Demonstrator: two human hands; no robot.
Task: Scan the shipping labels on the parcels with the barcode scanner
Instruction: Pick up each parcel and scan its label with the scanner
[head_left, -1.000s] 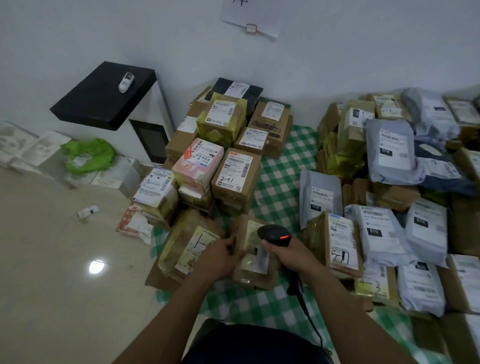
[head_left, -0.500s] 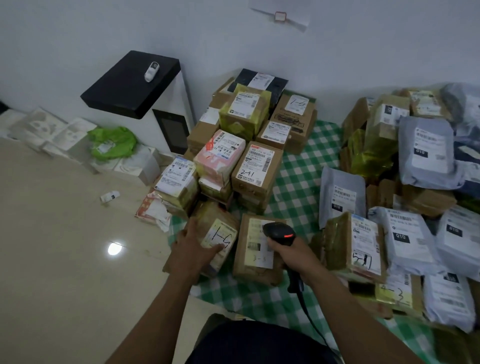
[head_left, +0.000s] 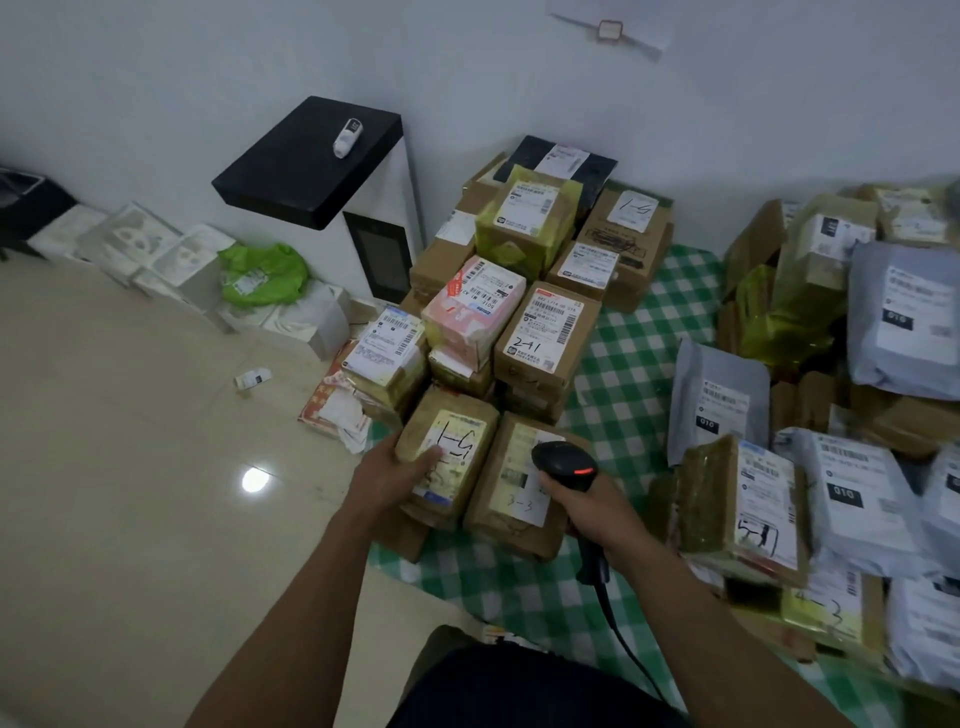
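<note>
Far to the left, a green bag (head_left: 262, 273) lies on some flat white packs by the wall, at the edge of the shiny floor (head_left: 130, 493). Next to it stands a white stand with a black top (head_left: 311, 161). Then comes a tidy stack of boxes (head_left: 540, 332), each with a white label facing up. They sit on a green checked cloth (head_left: 628, 374).

In front of the stack, the person's left hand (head_left: 395, 473) grips the near corner of a yellow-taped parcel (head_left: 457, 441), with the thumb on top. I cannot tell if it is lifted or just held in place. Right beside it lies a brown parcel (head_left: 514, 499) with "3-3" written on its label. The right hand (head_left: 592, 512) is wrapped round the handle of the barcode scanner (head_left: 563, 460). The scanner's head hangs over the brown parcel's label, and a small red light shows on it. Its black cord runs back toward the person.

To the right is a big loose heap of grey bags (head_left: 904, 322) and more wrapped parcels.

I think the job is somewhere in the middle. Some labels have numbers written by hand, but I cannot tell if that means they are scanned. The brown parcel looks like the one being read now, and the yellow-taped one seems ready to go next. The heap on the right looks like a lot of work left.
</note>
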